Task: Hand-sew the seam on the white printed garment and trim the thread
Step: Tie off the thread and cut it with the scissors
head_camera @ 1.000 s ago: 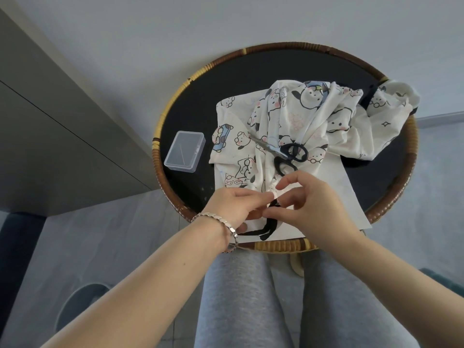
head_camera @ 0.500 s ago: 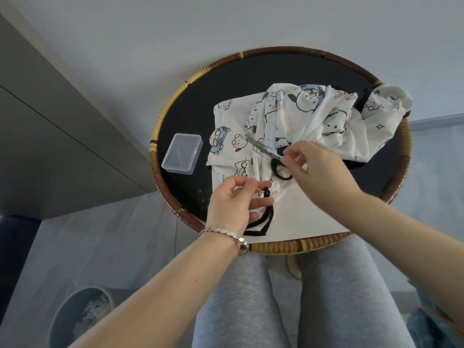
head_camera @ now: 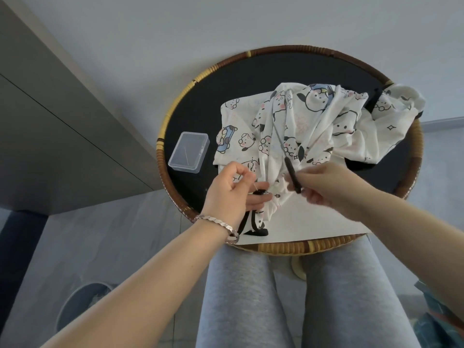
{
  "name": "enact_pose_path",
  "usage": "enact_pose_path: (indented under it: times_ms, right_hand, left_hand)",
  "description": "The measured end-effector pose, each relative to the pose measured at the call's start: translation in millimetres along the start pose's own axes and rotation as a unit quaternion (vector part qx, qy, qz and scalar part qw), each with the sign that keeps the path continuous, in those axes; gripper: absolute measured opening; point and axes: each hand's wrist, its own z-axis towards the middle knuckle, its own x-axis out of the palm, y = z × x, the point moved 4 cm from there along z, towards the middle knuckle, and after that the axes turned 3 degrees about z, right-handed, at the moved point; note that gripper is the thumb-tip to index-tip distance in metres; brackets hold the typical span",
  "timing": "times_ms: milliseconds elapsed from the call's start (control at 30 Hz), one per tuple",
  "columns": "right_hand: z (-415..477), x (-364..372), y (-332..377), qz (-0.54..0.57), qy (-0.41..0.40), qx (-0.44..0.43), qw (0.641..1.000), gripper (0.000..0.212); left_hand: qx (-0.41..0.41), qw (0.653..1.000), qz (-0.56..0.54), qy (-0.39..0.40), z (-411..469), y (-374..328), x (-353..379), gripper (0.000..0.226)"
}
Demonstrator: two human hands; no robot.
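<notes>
Left fingers point(head_camera: 244, 172) curled in, tips pinched on a thin pale sliver, most likely the needle point(head_camera: 255, 194); any thread is too fine to make out. The left hand point(head_camera: 232, 190) sits at the near edge of the white printed garment point(head_camera: 313, 121), over a bunched bit of cloth with black trim. Right fingers point(head_camera: 308, 197) are closed round the black handles of the scissors point(head_camera: 292, 174), with the blades angled up and away over the cloth; the right hand point(head_camera: 329, 189) hovers just beside the left, the bunched seam between them. Cannot tell if the blades are parted. The garment lies heaped on the round worktop point(head_camera: 251, 79), far folds spilling over the rattan rim on the right. Judgement: thin, limp knit, very light. It will slide and pucker if tugged, so it is best held right at the seam, pinched flat close to the last stitch, not by a loose fold. The thread should be kept taut by the needle hand so the blades meet thread alone; slack cloth near the tips risks a nick. The needle is small and easily dropped. A clear plastic box point(head_camera: 188, 151) sits well left of the garment.
</notes>
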Motion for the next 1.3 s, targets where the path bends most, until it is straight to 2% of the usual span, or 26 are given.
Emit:
enact_pose_path:
  times_ms: [67, 133, 200, 267, 367, 500, 600, 800, 1300]
  right_hand:
    - [-19.5, 10.4, -11.5, 0.12, 0.117, 0.074, 0.983, 0.039]
    - [-36.5, 18.9, -20.8, 0.175, 0.194, 0.121, 0.958, 0.046]
    - [-47.3, 26.1, -29.4, 0.189, 0.244, 0.132, 0.942, 0.059]
    - [-52.5, 33.5, -36.8, 0.166, 0.269, 0.126, 0.94, 0.059]
    - [-53.4, 43.1, -46.1, 0.124, 0.26, 0.109, 0.951, 0.058]
    - [-55.0, 53.4, -49.8, 0.127, 0.266, 0.1, 0.95, 0.056]
    - [-55.3, 57.5, -50.7, 0.127, 0.272, 0.103, 0.948, 0.056]
    - [-54.0, 62.1, -52.3, 0.134, 0.274, 0.119, 0.945, 0.055]
    - [-45.5, 69.6, -54.1, 0.192, 0.201, 0.1, 0.955, 0.054]
  left_hand:
    - [-0.035, 0.999, -0.041, 0.0, 4.5, 9.5, -1.1, 0.013]
    - [-0.056, 0.996, -0.066, -0.01, 8.6, 17.0, -0.9, 0.013]
    - [-0.079, 0.991, -0.103, -0.015, 11.0, 23.2, 1.0, 0.01]
    - [-0.096, 0.983, -0.154, -0.009, 13.6, 26.7, 4.2, 0.009]
    - [-0.116, 0.969, -0.217, -0.008, 16.8, 28.9, 6.6, 0.012]
    - [-0.131, 0.944, -0.302, 0.013, 15.8, 26.2, 7.8, 0.015]
    - [-0.133, 0.936, -0.326, 0.011, 15.9, 26.8, 7.4, 0.016]
    - [-0.131, 0.933, -0.334, 0.004, 14.8, 27.5, 7.5, 0.017]
    - [-0.117, 0.932, -0.34, 0.031, 7.6, 31.6, 14.8, 0.018]
